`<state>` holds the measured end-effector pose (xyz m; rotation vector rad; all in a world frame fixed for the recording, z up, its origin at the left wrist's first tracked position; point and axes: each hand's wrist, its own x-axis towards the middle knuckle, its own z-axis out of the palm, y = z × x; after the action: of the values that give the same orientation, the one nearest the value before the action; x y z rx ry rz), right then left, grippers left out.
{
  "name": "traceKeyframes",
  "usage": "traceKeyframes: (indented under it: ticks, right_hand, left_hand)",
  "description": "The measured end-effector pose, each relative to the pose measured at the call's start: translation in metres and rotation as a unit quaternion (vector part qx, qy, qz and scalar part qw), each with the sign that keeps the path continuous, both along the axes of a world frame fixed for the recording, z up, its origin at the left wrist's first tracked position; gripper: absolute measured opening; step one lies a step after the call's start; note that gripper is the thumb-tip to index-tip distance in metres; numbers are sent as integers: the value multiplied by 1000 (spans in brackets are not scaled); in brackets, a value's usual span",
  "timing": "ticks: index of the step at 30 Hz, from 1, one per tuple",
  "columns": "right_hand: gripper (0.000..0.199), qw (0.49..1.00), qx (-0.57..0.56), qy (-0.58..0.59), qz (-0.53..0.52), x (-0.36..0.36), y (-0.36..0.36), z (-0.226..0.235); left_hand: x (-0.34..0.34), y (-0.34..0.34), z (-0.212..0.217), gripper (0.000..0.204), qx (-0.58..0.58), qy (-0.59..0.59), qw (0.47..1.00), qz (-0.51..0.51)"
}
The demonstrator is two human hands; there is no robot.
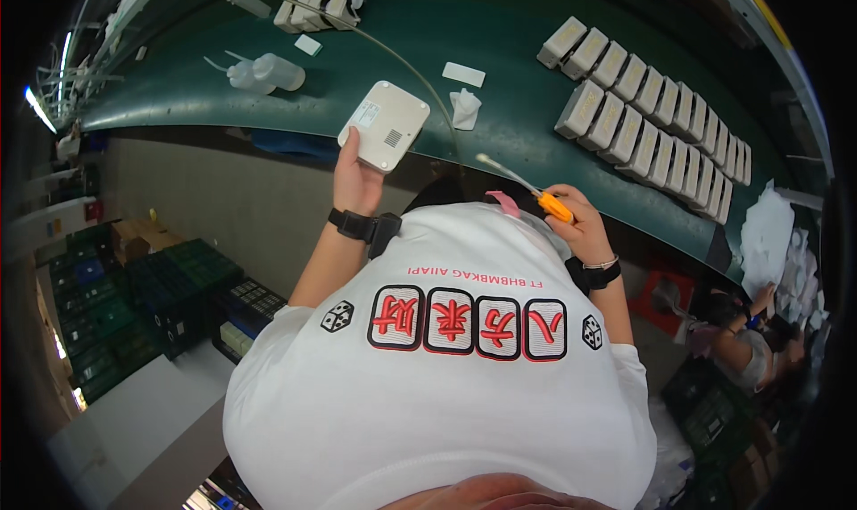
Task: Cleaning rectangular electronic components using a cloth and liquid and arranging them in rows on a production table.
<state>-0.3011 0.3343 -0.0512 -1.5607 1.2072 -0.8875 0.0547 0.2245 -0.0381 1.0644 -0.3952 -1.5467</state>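
Holding a flat white device (385, 124) by its near edge, the person's left hand (355, 182) lifts it over the near rim of the green workbench (500, 37). The device is a rounded square casing, its underside showing a pale label and a small dark vent grille. The left forearm rises from the lower middle, a black wrist strap (364, 226) around it, thumb and fingers clamped on the casing. To the right, the right hand (578, 224) is clenched round the orange handle of a screwdriver (527, 187), whose pale shaft points left and far. On the far right of the bench lie rows of white boxes (652, 122); far left lies a clear squeeze bottle (266, 73).
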Motion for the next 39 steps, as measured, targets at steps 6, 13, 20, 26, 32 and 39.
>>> traceKeyframes:
  ticks: [6,13,20,26,32,39]
  right_hand:
    - [22,928,44,75,-363,-37,71,-123]
    - [31,739,153,-249,-607,-58,76,-212]
    - [20,547,351,-447,-615,-46,62,-228]
    - [27,943,201,-51,-261,61,-56,-127]
    - [32,922,-61,341,-172,134,-171,-131]
    - [10,951,-18,227,-210,143,-191,-130]
  left_hand:
    - [-4,-7,5,45,7,-9,1000,-23]
    - [-7,-29,26,44,3,-19,998,-62]
    - [4,-65,47,43,-71,-47,989,-117]
    - [25,-85,55,40,-81,-53,987,-125]
    - [43,-102,55,39,-77,-36,984,-154]
    - [61,-115,56,38,-89,-9,983,-162]
